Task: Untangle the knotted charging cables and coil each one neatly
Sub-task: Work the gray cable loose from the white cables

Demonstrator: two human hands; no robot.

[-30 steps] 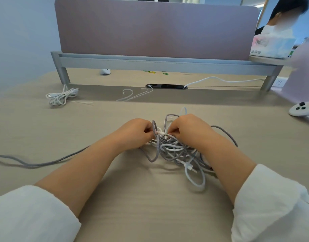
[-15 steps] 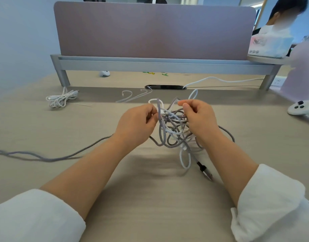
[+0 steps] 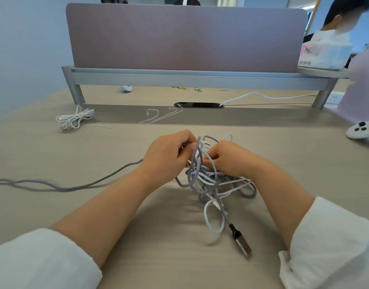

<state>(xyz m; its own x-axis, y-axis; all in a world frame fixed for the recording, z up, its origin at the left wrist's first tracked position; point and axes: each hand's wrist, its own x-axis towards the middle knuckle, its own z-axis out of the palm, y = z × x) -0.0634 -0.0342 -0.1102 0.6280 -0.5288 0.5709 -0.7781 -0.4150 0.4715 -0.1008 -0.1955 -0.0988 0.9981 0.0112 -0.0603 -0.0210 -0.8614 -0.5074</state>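
Observation:
A knot of cables lies on the desk between my hands. It mixes a grey braided cable, whose free length trails off to the left, with a white cable that loops toward me. The grey cable's USB plug rests on the desk near my right forearm. My left hand pinches strands at the knot's left side. My right hand grips strands on its right side. Both sets of fingertips are partly hidden in the tangle.
A coiled white cable lies at the back left. A loose white wire lies near the desk's cable slot. A white controller sits at the right edge. A divider panel closes the back, with a person beyond it.
My hands have come down from the raised position, lowering the knot back onto the desk. The USB plug slid closer to me and to the right.

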